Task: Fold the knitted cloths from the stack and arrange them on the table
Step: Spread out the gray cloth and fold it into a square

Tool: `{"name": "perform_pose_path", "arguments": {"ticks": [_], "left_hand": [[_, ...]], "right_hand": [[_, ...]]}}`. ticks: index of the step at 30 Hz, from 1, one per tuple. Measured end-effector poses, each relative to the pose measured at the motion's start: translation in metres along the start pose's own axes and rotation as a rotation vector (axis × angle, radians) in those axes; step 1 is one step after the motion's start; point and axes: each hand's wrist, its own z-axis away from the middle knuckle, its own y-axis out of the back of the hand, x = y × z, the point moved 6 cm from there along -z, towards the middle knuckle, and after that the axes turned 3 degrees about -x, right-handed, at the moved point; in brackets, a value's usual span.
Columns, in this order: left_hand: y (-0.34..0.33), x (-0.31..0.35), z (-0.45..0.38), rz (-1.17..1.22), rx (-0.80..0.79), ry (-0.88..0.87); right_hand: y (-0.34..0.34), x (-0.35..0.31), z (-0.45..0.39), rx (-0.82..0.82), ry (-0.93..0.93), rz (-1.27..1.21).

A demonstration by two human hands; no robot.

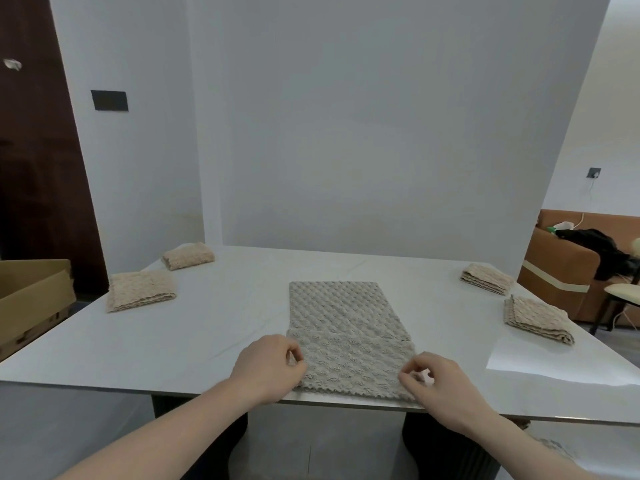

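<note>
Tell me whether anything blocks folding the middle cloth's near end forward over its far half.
Nothing visible does. The left hand and right hand already pinch the near corners of the cloth, and its far half lies bare on the table. The four folded cloths sit off to the sides.

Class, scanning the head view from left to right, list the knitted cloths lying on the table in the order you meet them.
Large folded cloth → small folded cloth → long cloth under both hands → far right folded cloth → near right folded cloth.
</note>
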Motion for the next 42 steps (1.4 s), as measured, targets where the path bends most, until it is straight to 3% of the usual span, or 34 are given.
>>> {"name": "perform_pose_path", "arguments": {"ticks": [3,7,12,20,35,42], "left_hand": [[-0.011,0.027,-0.012,0.013,-0.02,-0.125],[-0.046,0.053,-0.025,-0.123,-0.129,-0.242],[-0.083,0.05,-0.037,-0.195,-0.252,-0.16],[-0.098,0.035,-0.056,-0.257,-0.282,-0.093],[-0.098,0.029,-0.073,-0.239,-0.247,-0.083],[-0.072,-0.036,-0.066,-0.208,-0.226,0.051]], "right_hand": [[-0.004,-0.006,-0.014,0.055,-0.016,-0.022],[-0.033,-0.005,-0.03,-0.084,-0.106,0.149],[-0.068,0.001,-0.033,-0.252,-0.197,0.338],[-0.072,0.017,-0.053,-0.309,-0.172,0.411],[-0.073,0.024,-0.067,-0.256,-0.148,0.376],[-0.072,0.022,-0.065,-0.255,-0.139,0.372]]}}
